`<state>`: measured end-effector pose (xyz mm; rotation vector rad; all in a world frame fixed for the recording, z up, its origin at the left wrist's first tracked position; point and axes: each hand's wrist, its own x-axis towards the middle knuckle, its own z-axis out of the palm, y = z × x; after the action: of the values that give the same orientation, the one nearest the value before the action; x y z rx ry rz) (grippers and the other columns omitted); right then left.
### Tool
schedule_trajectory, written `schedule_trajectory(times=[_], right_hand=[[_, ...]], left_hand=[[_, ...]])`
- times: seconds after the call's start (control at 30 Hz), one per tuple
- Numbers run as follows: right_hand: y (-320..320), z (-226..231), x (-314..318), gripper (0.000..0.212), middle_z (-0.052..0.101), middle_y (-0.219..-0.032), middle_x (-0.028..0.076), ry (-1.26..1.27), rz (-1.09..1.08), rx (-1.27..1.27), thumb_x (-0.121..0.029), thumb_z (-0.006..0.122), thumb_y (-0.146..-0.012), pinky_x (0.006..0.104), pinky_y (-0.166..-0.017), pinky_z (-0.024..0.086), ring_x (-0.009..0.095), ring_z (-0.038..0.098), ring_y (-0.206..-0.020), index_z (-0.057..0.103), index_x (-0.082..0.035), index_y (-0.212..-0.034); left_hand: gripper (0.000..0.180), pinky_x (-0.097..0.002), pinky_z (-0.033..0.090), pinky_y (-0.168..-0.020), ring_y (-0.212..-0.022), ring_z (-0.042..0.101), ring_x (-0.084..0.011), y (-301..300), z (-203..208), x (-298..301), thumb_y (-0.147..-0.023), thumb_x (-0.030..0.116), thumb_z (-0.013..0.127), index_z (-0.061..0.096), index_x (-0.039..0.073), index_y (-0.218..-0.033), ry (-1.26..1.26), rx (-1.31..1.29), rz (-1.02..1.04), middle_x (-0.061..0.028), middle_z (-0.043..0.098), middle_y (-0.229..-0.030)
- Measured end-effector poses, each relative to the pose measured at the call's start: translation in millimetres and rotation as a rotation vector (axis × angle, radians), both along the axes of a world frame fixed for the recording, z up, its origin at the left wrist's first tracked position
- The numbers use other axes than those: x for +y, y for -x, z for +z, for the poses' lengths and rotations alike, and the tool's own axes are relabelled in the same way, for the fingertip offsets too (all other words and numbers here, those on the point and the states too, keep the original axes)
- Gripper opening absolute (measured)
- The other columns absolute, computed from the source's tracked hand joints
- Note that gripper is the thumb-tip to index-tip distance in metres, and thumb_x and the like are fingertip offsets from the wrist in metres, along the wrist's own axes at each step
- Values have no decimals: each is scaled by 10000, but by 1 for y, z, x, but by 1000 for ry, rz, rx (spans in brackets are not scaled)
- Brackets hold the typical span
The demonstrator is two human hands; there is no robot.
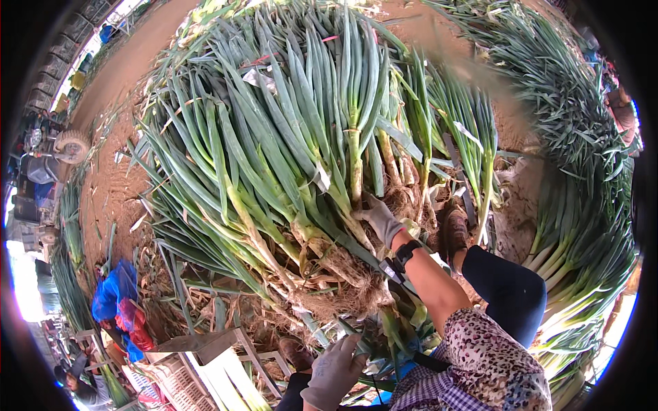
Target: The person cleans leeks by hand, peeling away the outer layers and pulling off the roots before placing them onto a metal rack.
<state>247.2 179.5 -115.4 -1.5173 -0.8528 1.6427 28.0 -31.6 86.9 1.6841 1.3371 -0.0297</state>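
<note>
A big heap of green onions (260,144) lies before me, leaves pointing away and earthy roots toward me. At its near right side, my right hand (379,218), in a grey glove, closes around the low end of one upright green onion (354,164). Just below that hand lie thick stalks with matted roots (336,264). My left hand (332,370), gloved too, is low and close to my body, near a metal-topped stand. Its fingers are loosely bent, with the thumb apart, and nothing shows in them.
The metal-topped stand (199,346) is at my lower left, beside a white woven basket (175,383). Blue and red plastic bags (116,294) lie past it. My shoe (454,229) rests right of the heap. More green onions (576,144) line the far right; a wheeled vehicle (68,147) stands left.
</note>
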Motion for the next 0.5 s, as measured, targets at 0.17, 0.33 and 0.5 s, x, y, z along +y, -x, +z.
schedule_trajectory(times=[0.17, 0.33, 0.5], right_hand=[[-5, 23, -27, 876, 481, -1345, 147, 57, -161, 568, -22, 715, -773, 328, -1096, 298, 235, 444, -1245, 173, -35, -1462], [-13, 37, -38, 915, 525, -1281, 200, -54, 104, -24, 13, 733, -709, 354, -1057, 342, 269, 477, -1217, 205, -33, -1456], [-2, 117, -56, 827, 626, -1114, 182, 36, 191, -580, -107, 727, -730, 375, -829, 502, 301, 644, -929, 286, -35, -1426]], left_hand=[[416, -438, 480, -785, -893, 617, -364, 0, -3, -7, -873, 308, 587, 518, 65, -1203, -15, 57, 3, -179, 643, -959], [443, -471, 471, -764, -901, 604, -385, -5, -3, 1, -858, 301, 581, 483, 77, -1228, -16, 22, -10, -204, 624, -953], [353, -463, 467, -752, -864, 605, -384, -9, -4, -6, -861, 239, 590, 522, 45, -1148, -180, -81, 9, -196, 631, -895]])
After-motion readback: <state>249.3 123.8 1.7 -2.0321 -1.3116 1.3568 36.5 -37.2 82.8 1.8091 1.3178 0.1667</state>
